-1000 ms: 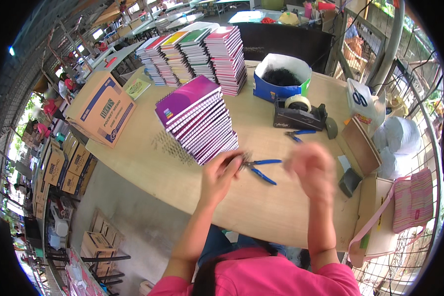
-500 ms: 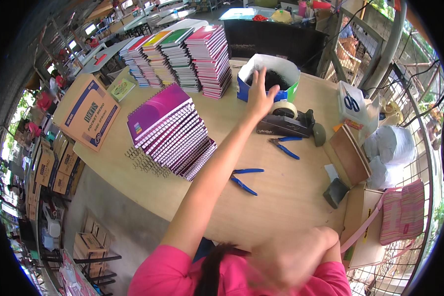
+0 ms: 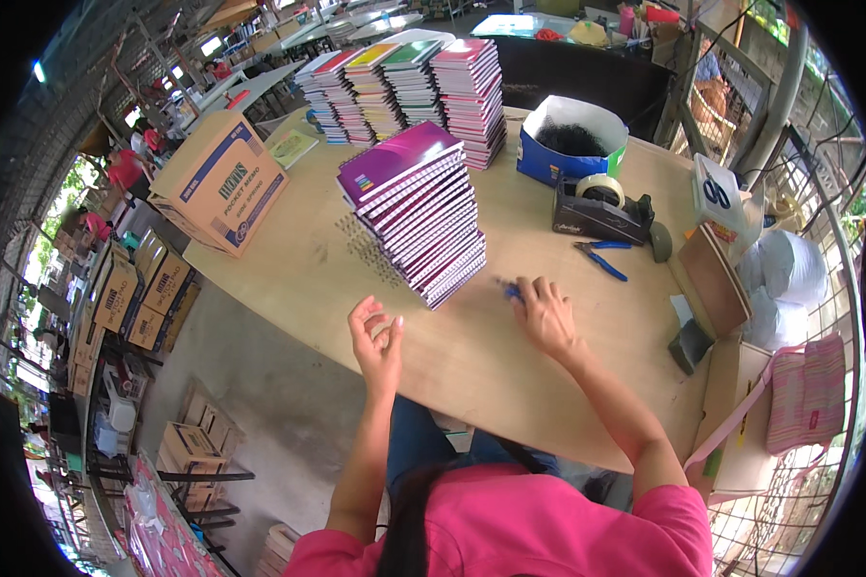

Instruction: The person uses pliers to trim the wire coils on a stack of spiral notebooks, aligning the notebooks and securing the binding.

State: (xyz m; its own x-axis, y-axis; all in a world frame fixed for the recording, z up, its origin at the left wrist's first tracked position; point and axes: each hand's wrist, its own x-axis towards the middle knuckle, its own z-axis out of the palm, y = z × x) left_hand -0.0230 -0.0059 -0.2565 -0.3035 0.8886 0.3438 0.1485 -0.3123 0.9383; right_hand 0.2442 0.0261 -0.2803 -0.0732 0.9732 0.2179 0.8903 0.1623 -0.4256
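Note:
A tall stack of purple spiral notebooks [image 3: 401, 165] stands in the middle of the table, leaning a little. Loose wire coils [image 3: 368, 252] stick out along its left side. At the table's near edge, my left hand [image 3: 376, 348] is raised with nothing in it, its fingers loosely curved and apart. My right hand [image 3: 546, 315] is over the table to the right of the stack, fingers closed around small blue-handled pliers [image 3: 513, 289]. Most of the handles are hidden under my fingers. A second pair of blue-handled pliers [image 3: 606, 258] lies farther back on the right.
Behind that pair are a black tape dispenser [image 3: 601, 213] and an open box of black coils [image 3: 570, 163]. Stacks of coloured notebooks [image 3: 416, 82] line the far edge. A cardboard carton [image 3: 223, 183] stands at the left, a wooden box [image 3: 717, 274] and striped bag [image 3: 806, 394] at the right.
My left hand has come back from the coil box to the near edge. My right hand has moved from near my body onto the pliers on the table. The view has shifted.

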